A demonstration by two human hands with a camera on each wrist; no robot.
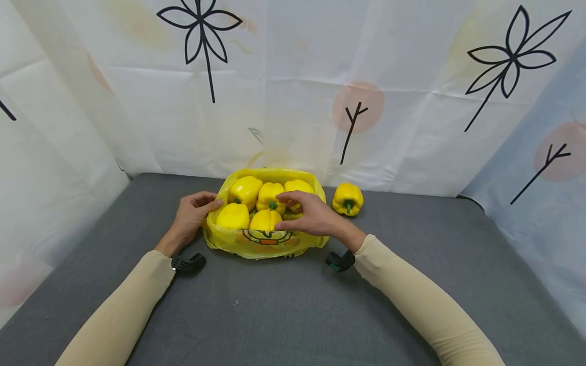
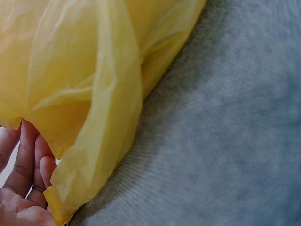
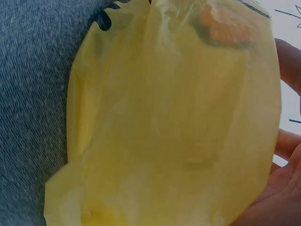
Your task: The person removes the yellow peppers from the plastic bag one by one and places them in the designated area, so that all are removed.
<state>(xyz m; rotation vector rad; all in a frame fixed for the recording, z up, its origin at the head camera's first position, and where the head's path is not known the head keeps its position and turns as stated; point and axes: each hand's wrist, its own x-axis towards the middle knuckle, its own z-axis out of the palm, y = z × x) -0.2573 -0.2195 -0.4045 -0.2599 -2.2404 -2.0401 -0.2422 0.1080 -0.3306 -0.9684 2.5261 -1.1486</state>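
A yellow plastic bag (image 1: 224,241) with a printed face on its front lies wide-mouthed on the table. Several yellow bell peppers (image 1: 245,191) sit inside it, green stems showing on some. At the bag's left rim, my left hand (image 1: 191,216) holds the edge between thumb and fingers; folds of the bag (image 2: 113,117) partly cover those fingers in the left wrist view. Over the bag's right side, my right hand (image 1: 311,213) hovers with its thumb and fingers spread apart above the peppers. In the right wrist view, the bag (image 3: 174,117) blocks much of that hand.
One more yellow bell pepper (image 1: 347,199) stands on the grey table (image 1: 274,310), just right of the bag. Behind the table hangs a white curtain (image 1: 293,122) with flower and tree prints, continuing along both sides.
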